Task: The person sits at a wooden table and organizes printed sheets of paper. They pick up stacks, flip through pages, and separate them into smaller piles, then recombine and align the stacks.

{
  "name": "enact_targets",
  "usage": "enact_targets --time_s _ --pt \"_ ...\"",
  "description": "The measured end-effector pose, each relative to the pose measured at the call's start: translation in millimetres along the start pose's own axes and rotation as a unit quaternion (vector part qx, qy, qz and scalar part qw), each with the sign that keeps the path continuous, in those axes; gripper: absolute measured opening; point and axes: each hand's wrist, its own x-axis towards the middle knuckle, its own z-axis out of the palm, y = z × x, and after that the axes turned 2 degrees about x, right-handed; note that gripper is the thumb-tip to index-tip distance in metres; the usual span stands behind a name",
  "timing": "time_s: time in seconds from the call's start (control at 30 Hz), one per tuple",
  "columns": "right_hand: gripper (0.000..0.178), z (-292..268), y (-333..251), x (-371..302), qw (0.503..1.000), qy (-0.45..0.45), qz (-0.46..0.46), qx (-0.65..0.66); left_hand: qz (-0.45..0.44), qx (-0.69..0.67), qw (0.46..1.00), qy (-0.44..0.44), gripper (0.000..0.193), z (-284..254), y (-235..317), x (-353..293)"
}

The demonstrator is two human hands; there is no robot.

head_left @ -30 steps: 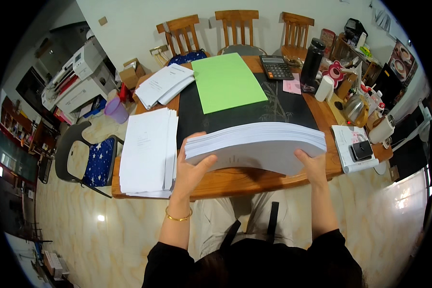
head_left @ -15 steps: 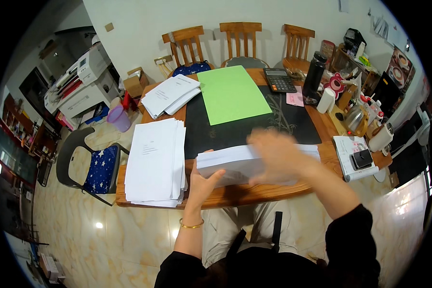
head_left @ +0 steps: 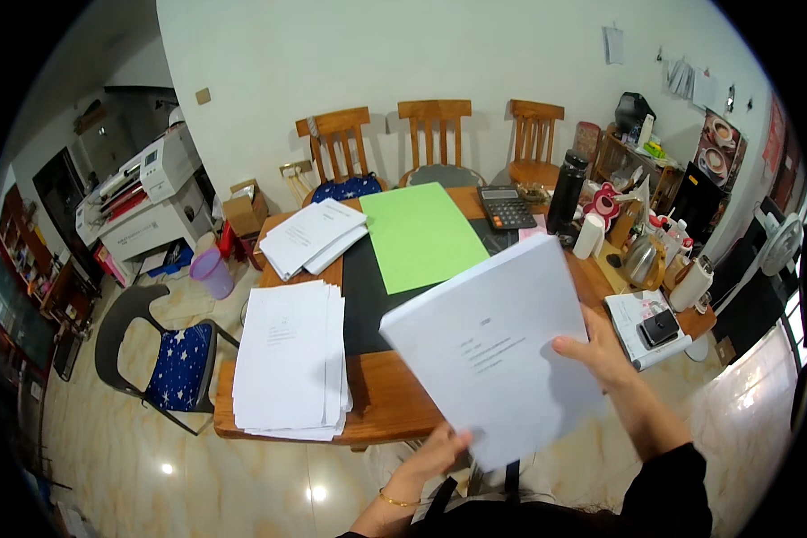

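Between my hands a thick stack of white printed paper [head_left: 498, 359] is lifted above the table's front edge, tilted, its printed face toward me. My right hand [head_left: 596, 354] grips its right edge, thumb on the top sheet. My left hand [head_left: 437, 451] holds the lower left corner, the thumb on the face and the other fingers partly hidden. To the left lies another tall pile of printed sheets [head_left: 289, 368], its edges uneven. Farther back is a smaller fanned pile of papers [head_left: 309, 235], next to a light green sheet [head_left: 421, 235] on a black desk mat [head_left: 363, 323].
A calculator [head_left: 506, 209], a black bottle [head_left: 567, 193] and a kettle [head_left: 644, 265] stand at the back right of the wooden table [head_left: 386, 394]. A black box [head_left: 659, 327] rests on papers at the right. Chairs surround the table; a large printer [head_left: 152, 193] stands far left.
The paper stack, on its long edge on the table before, has been raised and turned so its printed face shows. Both hands have shifted their hold, and the view has tipped upward.
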Motion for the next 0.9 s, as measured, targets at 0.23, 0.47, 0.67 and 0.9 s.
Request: enact_targets --time_s 0.23,0.47,0.67,0.9 --pt "0.067 -2 47 -32 0.985 0.043 -0.038 0.163 -0.086 -0.049 0.992 -0.077 0.074 31 82 -30" --pt "0.053 7 110 -43 0.914 0.096 0.204 0.337 0.142 0.428 0.893 -0.009 0.076 34 76 -34" --pt "0.047 18 97 -56 0.985 0.163 -0.046 -0.024 -0.073 -0.012 0.996 0.055 0.064 31 75 -28" --pt "0.055 16 115 -48 0.834 0.109 0.003 0.54 0.305 0.533 0.785 0.08 0.067 46 118 -50"
